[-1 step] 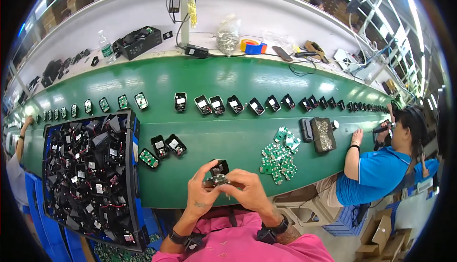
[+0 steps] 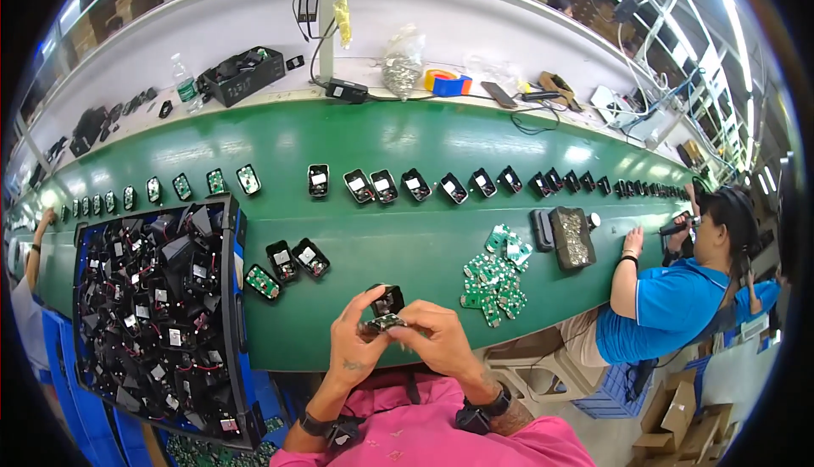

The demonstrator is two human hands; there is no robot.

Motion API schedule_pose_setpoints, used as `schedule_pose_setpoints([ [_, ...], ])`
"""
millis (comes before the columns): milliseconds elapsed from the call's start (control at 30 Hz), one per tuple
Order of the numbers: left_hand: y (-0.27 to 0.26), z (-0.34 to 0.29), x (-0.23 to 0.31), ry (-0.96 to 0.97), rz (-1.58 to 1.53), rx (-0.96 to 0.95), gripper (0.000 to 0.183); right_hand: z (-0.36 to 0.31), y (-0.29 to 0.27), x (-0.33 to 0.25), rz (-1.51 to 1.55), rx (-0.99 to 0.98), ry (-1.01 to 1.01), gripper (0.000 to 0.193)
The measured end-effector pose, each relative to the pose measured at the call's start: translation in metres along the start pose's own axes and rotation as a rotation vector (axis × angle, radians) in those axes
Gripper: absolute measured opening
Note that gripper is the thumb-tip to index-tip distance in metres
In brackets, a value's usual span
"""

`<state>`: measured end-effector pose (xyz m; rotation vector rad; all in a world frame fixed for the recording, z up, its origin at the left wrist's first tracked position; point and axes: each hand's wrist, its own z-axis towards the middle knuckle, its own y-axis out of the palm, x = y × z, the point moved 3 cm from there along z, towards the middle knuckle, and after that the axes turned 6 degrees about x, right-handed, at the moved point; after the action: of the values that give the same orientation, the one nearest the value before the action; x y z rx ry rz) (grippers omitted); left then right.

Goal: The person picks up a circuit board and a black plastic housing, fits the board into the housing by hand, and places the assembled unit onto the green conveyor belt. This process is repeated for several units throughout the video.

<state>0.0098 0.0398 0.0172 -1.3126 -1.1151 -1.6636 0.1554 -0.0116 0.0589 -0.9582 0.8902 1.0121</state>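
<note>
Close to the table's near edge, my left hand (image 2: 350, 346) grips a small black plastic housing (image 2: 389, 298), its open side partly facing up. A green circuit board (image 2: 386, 323) sits just below the housing, pinched between the fingers of both hands. My right hand (image 2: 439, 340) is closed on the board's right side, with its fingertips partly hiding it. Whether wires join board and housing is too small to tell. Left of my hands lie two black housings with white labels (image 2: 311, 257) and a housing with a green board in it (image 2: 262, 282).
A large bin of black housings (image 2: 234, 297) stands at the left. Loose green circuit boards (image 2: 494, 279) are piled right of my hands, near a box of small metal parts (image 2: 573, 238). A row of housings (image 2: 415, 184) crosses the green table (image 2: 381, 246). A co-worker (image 2: 670, 297) sits at the right.
The whole view has shifted very slightly to the left. Both hands keep their hold on the housing and board.
</note>
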Motion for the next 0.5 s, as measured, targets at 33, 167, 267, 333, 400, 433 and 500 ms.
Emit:
schedule_pose_setpoints([
  [33, -0.005, -0.003, -0.003, 0.013, -0.021, 0.012, 0.061, 0.002, 0.007, -0.007, 0.005, 0.050, -0.006, 0.013],
  [167, -0.015, -0.007, 0.009, 0.133, 0.092, 0.022, 0.056, 0.001, 0.006, 0.000, 0.217, 0.175, 0.447, 0.023],
  [267, -0.018, -0.006, 0.011, 0.150, 0.081, 0.066, 0.051, 0.002, 0.010, -0.009, 0.093, 0.016, 0.507, 0.023],
  [333, -0.021, -0.008, 0.013, 0.109, 0.027, 0.052, 0.045, 0.007, 0.017, -0.014, -0.098, -0.004, 0.351, 0.023],
  [400, -0.024, -0.012, 0.013, 0.173, 0.031, 0.116, 0.046, 0.011, 0.023, -0.021, -0.279, -0.022, 0.175, 0.023],
  [433, -0.026, -0.015, 0.015, 0.233, 0.088, 0.128, 0.046, 0.013, 0.024, -0.021, -0.323, 0.008, 0.140, 0.023],
  [500, -0.031, -0.020, 0.022, 0.293, 0.133, 0.170, 0.046, 0.015, 0.026, -0.017, -0.351, 0.033, 0.088, 0.024],
])
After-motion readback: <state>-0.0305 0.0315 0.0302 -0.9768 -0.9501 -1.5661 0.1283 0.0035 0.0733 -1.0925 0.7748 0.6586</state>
